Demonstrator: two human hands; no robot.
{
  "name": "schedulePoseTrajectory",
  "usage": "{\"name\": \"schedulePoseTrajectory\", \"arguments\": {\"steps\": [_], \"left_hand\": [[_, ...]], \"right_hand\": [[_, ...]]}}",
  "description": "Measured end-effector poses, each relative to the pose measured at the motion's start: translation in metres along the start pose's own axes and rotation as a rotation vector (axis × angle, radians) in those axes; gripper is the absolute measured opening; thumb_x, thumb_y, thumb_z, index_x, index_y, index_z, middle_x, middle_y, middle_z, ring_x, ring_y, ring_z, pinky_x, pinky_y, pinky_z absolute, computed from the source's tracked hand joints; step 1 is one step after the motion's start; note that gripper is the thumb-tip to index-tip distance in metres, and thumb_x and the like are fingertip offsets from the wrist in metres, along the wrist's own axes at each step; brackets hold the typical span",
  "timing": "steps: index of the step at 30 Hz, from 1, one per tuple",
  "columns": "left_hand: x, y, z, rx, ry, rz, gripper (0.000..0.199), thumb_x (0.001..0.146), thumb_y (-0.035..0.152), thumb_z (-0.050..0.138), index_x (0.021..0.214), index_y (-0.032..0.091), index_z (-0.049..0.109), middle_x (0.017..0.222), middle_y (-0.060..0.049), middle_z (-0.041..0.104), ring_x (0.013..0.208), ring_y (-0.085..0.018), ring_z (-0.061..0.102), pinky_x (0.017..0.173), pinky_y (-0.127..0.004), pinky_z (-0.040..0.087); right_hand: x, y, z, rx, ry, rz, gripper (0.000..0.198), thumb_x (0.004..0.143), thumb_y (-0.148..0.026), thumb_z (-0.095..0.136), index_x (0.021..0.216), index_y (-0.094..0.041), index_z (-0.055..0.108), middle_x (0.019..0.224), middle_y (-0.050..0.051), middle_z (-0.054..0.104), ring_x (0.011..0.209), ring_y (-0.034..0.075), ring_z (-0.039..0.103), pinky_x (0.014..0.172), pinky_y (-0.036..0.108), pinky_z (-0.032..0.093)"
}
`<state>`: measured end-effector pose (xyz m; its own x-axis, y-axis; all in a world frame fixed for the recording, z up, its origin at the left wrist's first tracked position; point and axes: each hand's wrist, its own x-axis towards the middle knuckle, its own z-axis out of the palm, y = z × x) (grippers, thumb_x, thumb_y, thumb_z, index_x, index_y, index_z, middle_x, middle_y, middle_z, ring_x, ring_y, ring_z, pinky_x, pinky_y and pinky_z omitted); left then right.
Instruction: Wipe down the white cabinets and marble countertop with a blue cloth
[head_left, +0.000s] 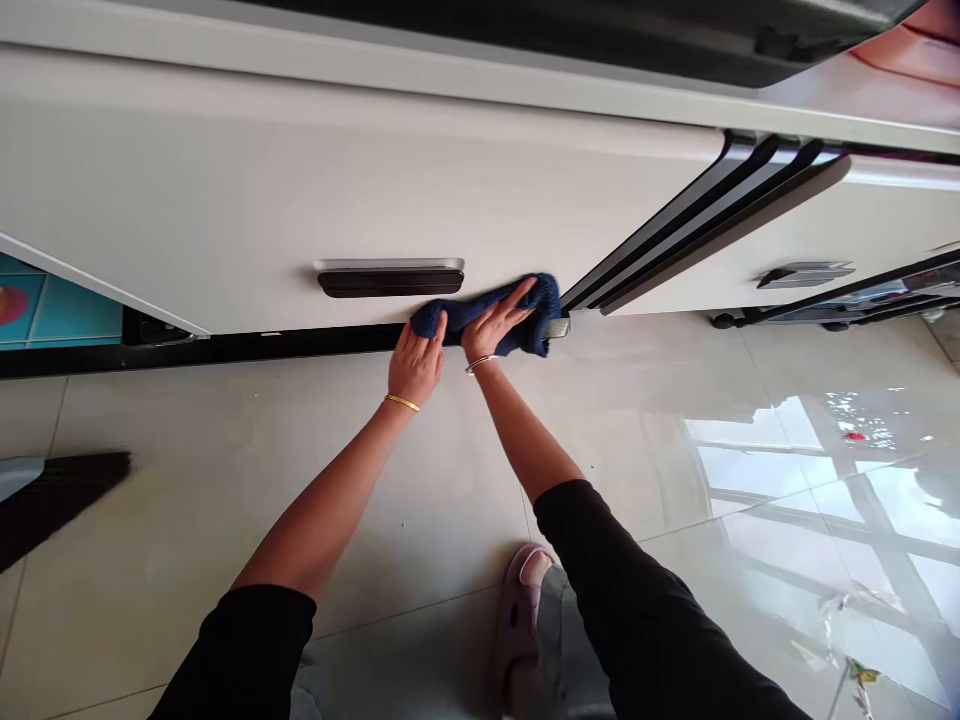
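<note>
A dark blue cloth (pixel 541 300) is bunched along the bottom edge of a white cabinet door (pixel 225 180). My left hand (pixel 416 362) grips the cloth's left end, its thumb pointing up along the fabric. Further right, my right hand (pixel 491 328) presses the cloth against the door, with fingers stretched over it and part of the fabric caught under the palm. The two hands are close together but apart. A dark recessed handle (pixel 390 280) sits on the door just above and left of them.
Dark and grey vertical strips (pixel 697 220) run beside the door, with another white door (pixel 892 225) to their right. A black-bristled broom (pixel 67 490) lies at the left on the tiled floor (pixel 187 480). A wheeled black rack (pixel 847 295) stands at the right. My shoe (pixel 517 610) is below.
</note>
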<state>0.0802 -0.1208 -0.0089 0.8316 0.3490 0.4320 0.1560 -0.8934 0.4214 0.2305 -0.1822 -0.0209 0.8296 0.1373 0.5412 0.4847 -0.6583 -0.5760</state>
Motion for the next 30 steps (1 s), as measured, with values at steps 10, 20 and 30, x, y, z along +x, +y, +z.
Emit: {"name": "schedulePoseTrajectory", "arguments": {"steps": [10,20,30], "left_hand": [[-0.041,-0.078,-0.067,0.090,0.029,-0.175,0.056,0.102,0.030,0.041,0.155,0.012,0.048,0.153,-0.021,0.053,0.147,-0.034,0.048,0.131,-0.058,0.021],[-0.061,-0.102,-0.067,-0.034,0.199,-0.111,0.060,0.106,0.037,0.031,0.158,0.011,0.040,0.156,-0.021,0.049,0.152,-0.032,0.040,0.125,-0.050,0.035],[-0.046,-0.075,-0.041,-0.153,0.305,-0.216,0.059,0.107,0.046,0.027,0.153,0.016,0.048,0.150,-0.019,0.055,0.147,-0.031,0.046,0.126,-0.051,0.034]], "right_hand": [[-0.102,-0.097,0.011,-0.091,-0.651,-0.481,0.054,0.106,-0.026,0.036,0.158,-0.018,0.045,0.139,0.018,0.061,0.125,0.030,0.056,0.112,0.047,0.043],[-0.091,-0.064,-0.029,0.157,-0.471,-0.438,0.051,0.106,-0.019,0.027,0.142,-0.023,0.063,0.108,0.013,0.067,0.108,0.024,0.062,0.104,0.039,0.050],[-0.048,-0.087,-0.022,0.484,-0.094,-0.113,0.024,0.102,-0.040,0.051,0.093,-0.021,0.063,0.095,0.003,0.054,0.076,0.011,0.061,0.075,0.026,0.057]]}}
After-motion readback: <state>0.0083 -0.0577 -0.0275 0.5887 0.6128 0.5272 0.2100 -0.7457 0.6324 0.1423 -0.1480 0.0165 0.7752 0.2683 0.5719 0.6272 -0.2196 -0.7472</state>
